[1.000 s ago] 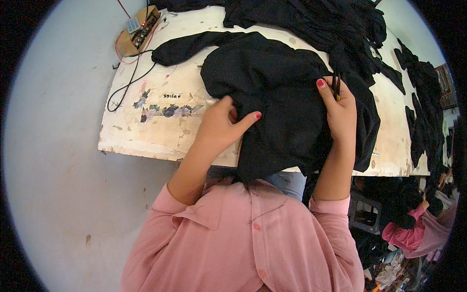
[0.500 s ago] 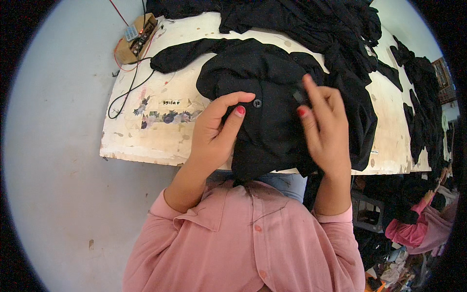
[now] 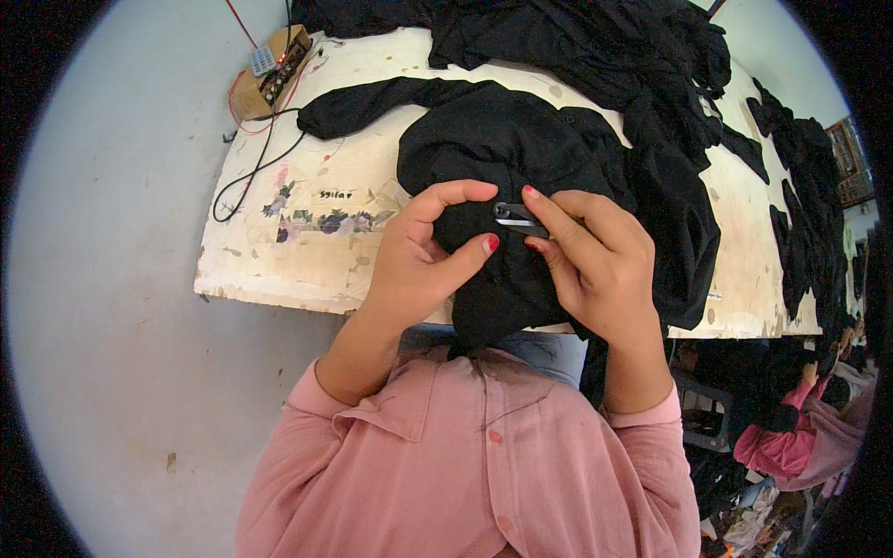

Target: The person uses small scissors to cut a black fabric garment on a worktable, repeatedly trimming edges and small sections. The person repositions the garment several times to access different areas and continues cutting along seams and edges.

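A black garment [image 3: 521, 149] lies bunched on the table in front of me. My left hand [image 3: 423, 246] grips its near-left part, thumb and index finger spread on the cloth and the other fingers mostly hidden. Between the two hands sits a small round dark button [image 3: 500, 208] on the cloth. My right hand [image 3: 595, 251] pinches a pair of small thread snips [image 3: 523, 220] between thumb and fingers. The blades point left and their tips are at the button; whether they touch a thread is too small to see.
The pale, worn tabletop [image 3: 279, 270] has stickers on its left. More black garments [image 3: 577, 46] are heaped along its far side, and others hang [image 3: 800, 205] at the right. A cardboard box with electronics [image 3: 270, 74] and cables stands far left. Another person [image 3: 791, 437] is at lower right.
My right hand has moved left and brought the snips to the button. My left hand and the garment have shifted slightly right, with the thumb further from the index finger.
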The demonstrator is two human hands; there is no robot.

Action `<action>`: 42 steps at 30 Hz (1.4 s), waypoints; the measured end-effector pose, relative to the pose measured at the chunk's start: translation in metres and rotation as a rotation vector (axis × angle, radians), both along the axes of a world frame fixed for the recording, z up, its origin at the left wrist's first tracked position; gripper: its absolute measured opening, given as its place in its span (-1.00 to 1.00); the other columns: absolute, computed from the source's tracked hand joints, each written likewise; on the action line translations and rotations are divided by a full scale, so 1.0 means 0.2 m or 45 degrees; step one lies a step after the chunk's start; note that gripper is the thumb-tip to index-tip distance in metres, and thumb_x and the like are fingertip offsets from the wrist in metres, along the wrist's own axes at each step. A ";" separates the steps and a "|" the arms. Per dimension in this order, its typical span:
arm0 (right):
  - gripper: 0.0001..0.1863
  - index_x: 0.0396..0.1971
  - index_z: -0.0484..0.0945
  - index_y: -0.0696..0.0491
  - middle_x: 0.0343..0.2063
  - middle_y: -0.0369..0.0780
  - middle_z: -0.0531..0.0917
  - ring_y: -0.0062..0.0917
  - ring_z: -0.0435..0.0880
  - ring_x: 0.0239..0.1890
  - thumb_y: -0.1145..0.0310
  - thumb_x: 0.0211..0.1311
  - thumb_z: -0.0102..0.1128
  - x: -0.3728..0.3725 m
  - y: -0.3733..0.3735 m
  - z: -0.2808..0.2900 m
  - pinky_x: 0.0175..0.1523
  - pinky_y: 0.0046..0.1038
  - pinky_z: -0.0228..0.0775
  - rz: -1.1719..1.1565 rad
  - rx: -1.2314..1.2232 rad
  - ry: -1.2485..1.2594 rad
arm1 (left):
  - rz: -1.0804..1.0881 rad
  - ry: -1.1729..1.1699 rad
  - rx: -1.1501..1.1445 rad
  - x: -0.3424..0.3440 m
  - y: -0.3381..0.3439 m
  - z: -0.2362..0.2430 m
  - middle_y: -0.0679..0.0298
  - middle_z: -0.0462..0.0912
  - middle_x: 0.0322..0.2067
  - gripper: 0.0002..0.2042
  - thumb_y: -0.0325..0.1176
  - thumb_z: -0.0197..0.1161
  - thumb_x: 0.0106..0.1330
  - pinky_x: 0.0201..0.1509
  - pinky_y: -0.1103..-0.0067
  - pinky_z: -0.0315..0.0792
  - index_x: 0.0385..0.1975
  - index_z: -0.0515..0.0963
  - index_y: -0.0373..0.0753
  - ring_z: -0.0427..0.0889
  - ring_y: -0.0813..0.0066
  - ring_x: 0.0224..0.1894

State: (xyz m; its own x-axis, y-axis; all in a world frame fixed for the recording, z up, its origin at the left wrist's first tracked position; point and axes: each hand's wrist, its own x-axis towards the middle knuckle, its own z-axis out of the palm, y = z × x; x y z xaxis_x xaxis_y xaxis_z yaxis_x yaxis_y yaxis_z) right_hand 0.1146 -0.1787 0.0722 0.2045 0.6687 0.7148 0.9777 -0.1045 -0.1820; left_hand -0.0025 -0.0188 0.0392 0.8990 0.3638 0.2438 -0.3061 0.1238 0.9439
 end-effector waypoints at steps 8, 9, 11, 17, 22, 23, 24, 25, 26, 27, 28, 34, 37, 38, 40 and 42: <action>-0.60 -0.13 0.64 0.00 -0.38 -0.28 0.61 -0.46 0.57 -0.46 0.40 -0.10 0.35 0.01 0.00 0.01 -0.42 -0.46 0.37 0.004 -0.018 0.001 | 0.033 -0.035 0.129 0.00 -0.01 0.00 0.28 0.52 -0.11 -0.60 -0.69 0.21 0.15 -0.02 0.69 0.45 0.02 0.44 -0.32 0.51 0.61 -0.07; -0.60 -0.14 0.64 0.00 -0.38 -0.28 0.61 -0.46 0.57 -0.47 0.40 -0.10 0.35 0.01 0.00 0.01 -0.42 -0.46 0.37 0.003 -0.019 -0.003 | 0.030 -0.032 0.128 0.00 -0.01 0.00 0.28 0.52 -0.11 -0.61 -0.69 0.21 0.15 -0.02 0.69 0.45 0.02 0.44 -0.31 0.51 0.61 -0.07; -0.61 -0.15 0.64 0.00 -0.38 -0.28 0.61 -0.46 0.57 -0.46 0.41 -0.10 0.34 0.01 0.00 0.01 -0.42 -0.46 0.38 -0.003 -0.036 -0.016 | 0.040 -0.010 0.125 0.00 -0.01 0.00 0.27 0.52 -0.07 -0.60 -0.67 0.26 0.12 0.05 0.66 0.40 0.01 0.45 -0.32 0.48 0.59 -0.02; -0.66 -0.19 0.64 0.05 -0.38 -0.23 0.62 -0.44 0.62 -0.44 0.49 -0.09 0.35 0.01 0.04 -0.02 -0.35 -0.48 0.44 -0.053 0.151 0.302 | -0.022 -0.037 0.054 0.02 -0.01 -0.01 0.24 0.47 -0.01 -0.44 -0.68 0.24 0.13 0.11 0.61 0.38 0.17 0.27 -0.26 0.47 0.52 0.03; -0.76 -0.29 0.62 0.13 -0.47 -0.19 0.63 -0.47 0.62 -0.47 0.47 -0.04 0.37 0.00 0.07 -0.09 -0.32 -0.52 0.45 -0.064 0.034 0.914 | 0.023 -0.125 -0.500 0.06 -0.03 -0.03 0.14 0.40 0.06 -0.20 -0.59 0.23 0.21 0.14 0.52 0.39 0.34 -0.15 -0.10 0.46 0.42 0.06; -0.80 -0.34 0.61 0.16 -0.54 -0.20 0.60 -0.47 0.61 -0.49 0.48 -0.02 0.37 0.00 0.06 -0.09 -0.33 -0.50 0.44 -0.027 0.061 0.912 | 0.022 -0.022 -0.772 0.06 -0.03 -0.03 0.12 0.39 0.07 -0.18 -0.55 0.23 0.23 0.14 0.51 0.38 0.35 -0.21 -0.07 0.45 0.40 0.07; -0.80 -0.34 0.61 0.16 -0.53 -0.19 0.60 -0.46 0.61 -0.48 0.49 -0.02 0.36 0.01 0.06 -0.10 -0.33 -0.49 0.43 -0.023 0.044 0.884 | 0.027 0.033 -1.056 0.06 -0.03 -0.03 0.09 0.38 0.09 -0.15 -0.52 0.23 0.25 0.15 0.49 0.38 0.36 -0.28 -0.04 0.44 0.39 0.08; -0.80 -0.34 0.61 0.16 -0.52 -0.19 0.59 -0.45 0.61 -0.47 0.49 -0.02 0.36 0.01 0.05 -0.09 -0.33 -0.49 0.43 -0.030 0.024 0.871 | 0.078 0.121 -1.127 0.06 -0.03 -0.03 0.12 0.31 0.20 -0.35 -0.51 0.10 0.32 0.16 0.33 0.40 0.36 -0.04 0.00 0.41 0.26 0.17; -0.80 -0.34 0.61 0.16 -0.50 -0.18 0.59 -0.43 0.61 -0.46 0.50 -0.03 0.35 0.02 0.05 -0.09 -0.33 -0.48 0.43 -0.038 0.004 0.856 | 0.054 0.152 -0.916 0.06 -0.04 -0.03 0.10 0.34 0.16 -0.30 -0.48 0.13 0.32 0.14 0.40 0.39 0.37 -0.12 -0.02 0.42 0.31 0.13; -0.76 -0.29 0.61 0.15 -0.48 -0.18 0.58 -0.42 0.60 -0.44 0.49 -0.02 0.35 0.02 0.05 -0.09 -0.32 -0.47 0.43 0.002 0.014 0.776 | 0.027 0.137 -0.712 0.06 -0.05 -0.04 0.07 0.37 0.12 -0.25 -0.45 0.16 0.31 0.13 0.46 0.38 0.38 -0.20 -0.03 0.43 0.36 0.10; -0.73 -0.24 0.60 0.14 -0.46 -0.17 0.57 -0.41 0.60 -0.42 0.48 -0.01 0.35 0.02 0.05 -0.08 -0.31 -0.46 0.43 0.042 0.022 0.698 | 0.039 0.216 -0.540 0.07 -0.05 -0.04 0.05 0.40 0.08 -0.19 -0.42 0.19 0.31 0.12 0.53 0.36 0.38 -0.29 -0.05 0.45 0.40 0.06; -0.45 0.07 0.52 0.07 -0.38 -0.19 0.58 -0.34 0.55 -0.44 0.39 -0.02 0.36 -0.02 0.00 -0.05 -0.31 -0.44 0.44 -0.232 0.015 0.316 | 0.087 0.182 0.115 0.08 0.01 -0.04 0.20 0.57 -0.07 -0.60 -0.51 0.14 0.32 0.07 0.67 0.36 0.17 0.38 -0.26 0.52 0.58 -0.07; -0.50 -0.01 0.59 0.01 -0.35 -0.25 0.62 -0.43 0.52 -0.53 0.39 -0.08 0.38 -0.02 -0.03 -0.03 -0.42 -0.49 0.39 -0.169 0.042 -0.005 | -0.078 0.123 -0.226 0.04 0.03 -0.03 0.19 0.58 -0.06 -0.65 -0.59 0.16 0.27 0.09 0.58 0.43 0.08 0.46 -0.36 0.53 0.54 0.00; -0.51 -0.03 0.60 0.01 -0.36 -0.26 0.62 -0.46 0.51 -0.53 0.39 -0.10 0.38 -0.02 -0.04 -0.03 -0.44 -0.50 0.38 -0.157 0.033 -0.029 | -0.079 0.136 -0.236 0.03 0.02 -0.02 0.18 0.57 -0.05 -0.62 -0.61 0.17 0.24 0.09 0.59 0.43 0.09 0.44 -0.36 0.53 0.53 0.00; -0.52 -0.07 0.62 0.00 -0.36 -0.28 0.63 -0.50 0.51 -0.55 0.40 -0.12 0.38 -0.01 -0.05 -0.02 -0.47 -0.51 0.34 -0.146 -0.003 -0.066 | -0.137 0.072 -0.259 0.02 0.01 -0.01 0.17 0.55 -0.02 -0.56 -0.65 0.20 0.19 0.09 0.60 0.43 0.12 0.41 -0.37 0.54 0.52 -0.01; -0.53 -0.08 0.63 0.01 -0.36 -0.30 0.63 -0.51 0.50 -0.55 0.40 -0.14 0.38 -0.01 -0.05 -0.02 -0.49 -0.52 0.33 -0.133 -0.006 -0.092 | -0.151 0.147 -0.338 0.02 0.01 0.01 0.17 0.54 0.01 -0.52 -0.68 0.23 0.15 0.10 0.60 0.43 0.13 0.40 -0.37 0.53 0.51 0.00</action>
